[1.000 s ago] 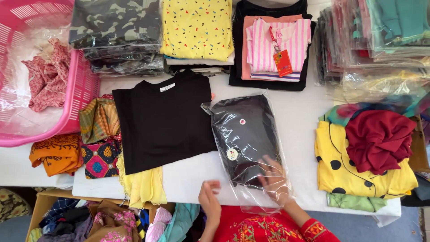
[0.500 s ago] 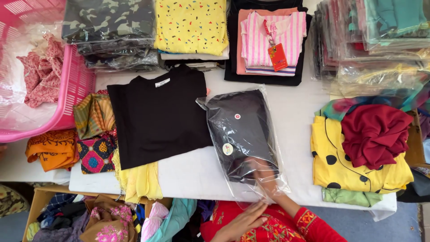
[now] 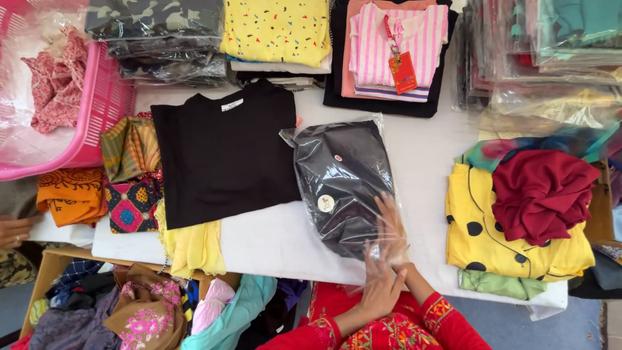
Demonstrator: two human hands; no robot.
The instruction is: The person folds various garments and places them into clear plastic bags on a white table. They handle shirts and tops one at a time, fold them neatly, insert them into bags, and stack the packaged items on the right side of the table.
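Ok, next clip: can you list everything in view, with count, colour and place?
bagged garment: one, black, in clear plastic, table centre
black top: one, flat, left of the bag
yellow cloth: one, under the top's hem
pink basket: one, far left
patterned fabrics: several, orange, green, multicolour, left edge
folded stacks: several, camouflage, yellow, pink-striped, far edge
wrapped packs: a stack, top right
maroon cloth: one, on yellow dotted garment, right
table: one, white
another person's hand: one, left edge
left hand: on the bag's open end
right hand: inside the bag
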